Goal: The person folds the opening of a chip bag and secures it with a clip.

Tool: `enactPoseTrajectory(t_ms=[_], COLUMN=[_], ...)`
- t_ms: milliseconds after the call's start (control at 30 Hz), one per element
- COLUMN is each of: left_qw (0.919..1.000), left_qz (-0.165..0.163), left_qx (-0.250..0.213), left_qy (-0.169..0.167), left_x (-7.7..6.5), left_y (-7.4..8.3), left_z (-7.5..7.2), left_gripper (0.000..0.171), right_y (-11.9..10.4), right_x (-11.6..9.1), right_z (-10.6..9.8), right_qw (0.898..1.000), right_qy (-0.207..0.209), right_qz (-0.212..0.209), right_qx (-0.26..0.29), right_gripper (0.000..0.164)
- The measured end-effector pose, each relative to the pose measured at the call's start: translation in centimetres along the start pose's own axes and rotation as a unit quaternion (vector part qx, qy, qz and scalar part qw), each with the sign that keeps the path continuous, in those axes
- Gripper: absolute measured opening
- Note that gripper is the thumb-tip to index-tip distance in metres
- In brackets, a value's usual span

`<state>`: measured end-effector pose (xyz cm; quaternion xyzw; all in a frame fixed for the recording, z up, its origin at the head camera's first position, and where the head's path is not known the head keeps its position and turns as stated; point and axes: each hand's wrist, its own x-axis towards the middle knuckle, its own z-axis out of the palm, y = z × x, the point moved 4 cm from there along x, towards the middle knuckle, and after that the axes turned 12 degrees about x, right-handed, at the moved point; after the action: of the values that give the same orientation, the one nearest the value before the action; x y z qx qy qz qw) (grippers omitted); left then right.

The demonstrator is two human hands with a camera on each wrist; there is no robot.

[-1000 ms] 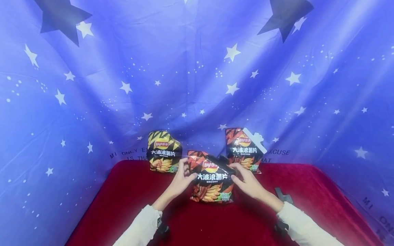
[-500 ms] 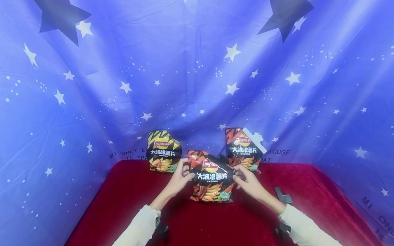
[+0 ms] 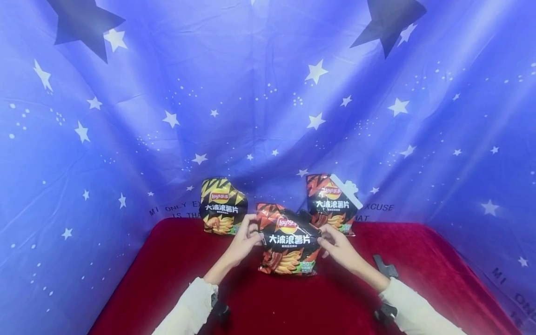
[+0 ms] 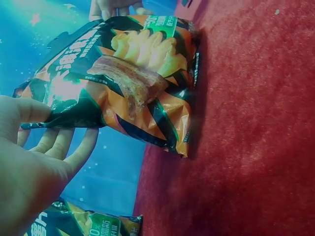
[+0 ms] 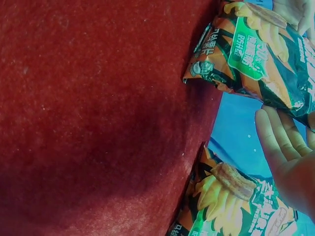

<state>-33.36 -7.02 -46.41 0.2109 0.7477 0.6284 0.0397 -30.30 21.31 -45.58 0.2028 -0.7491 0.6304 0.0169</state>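
A red and black chip bag [image 3: 289, 251] stands upright at the middle of the table, its printed front facing me. My left hand [image 3: 244, 238] pinches its left edge, thumb in front and the other fingers behind, as the left wrist view also shows. On the opposite edge my right hand [image 3: 337, 245] pinches the bag with the thumb to the front. A folded upper right corner carries a dark clip-like piece [image 3: 304, 217]. In the left wrist view the bag's bottom end [image 4: 189, 93] is right at the red cloth.
Behind stand a yellow and black chip bag [image 3: 222, 207] at left and another red and black bag [image 3: 326, 202] at right, with a white clip [image 3: 347, 190] across its corner. A dark clip-like object [image 3: 384, 266] lies on the red cloth [image 3: 272, 307]. A blue starry curtain [image 3: 251, 93] surrounds the table.
My right hand has shifted slightly right along the bag's edge, and my left thumb has drawn back toward the left edge. The bag's top has moved slightly right and up.
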Motion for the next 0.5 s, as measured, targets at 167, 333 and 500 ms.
enactPoseTrajectory(t_ms=[167,333,500], left_qw=[0.9999,0.9994,0.9976], left_qz=[-0.006,-0.007,-0.007], left_qx=[0.001,-0.01,-0.015], left_qy=[0.008,0.034,0.067], left_x=[0.4,1.3,2.4], left_y=[0.6,1.2,2.0], left_z=[-0.3,-0.8,-1.2], left_gripper=[0.049,0.049,0.049], right_y=[-0.7,-1.5,-2.3], right_x=[0.5,1.4,2.4], right_z=[-0.3,-0.5,-0.9], right_qw=[1.0,0.999,0.999], right_qy=[-0.007,0.003,0.016], right_qz=[0.005,0.02,0.022], right_qx=[0.019,0.033,0.025], right_gripper=[0.014,0.015,0.018])
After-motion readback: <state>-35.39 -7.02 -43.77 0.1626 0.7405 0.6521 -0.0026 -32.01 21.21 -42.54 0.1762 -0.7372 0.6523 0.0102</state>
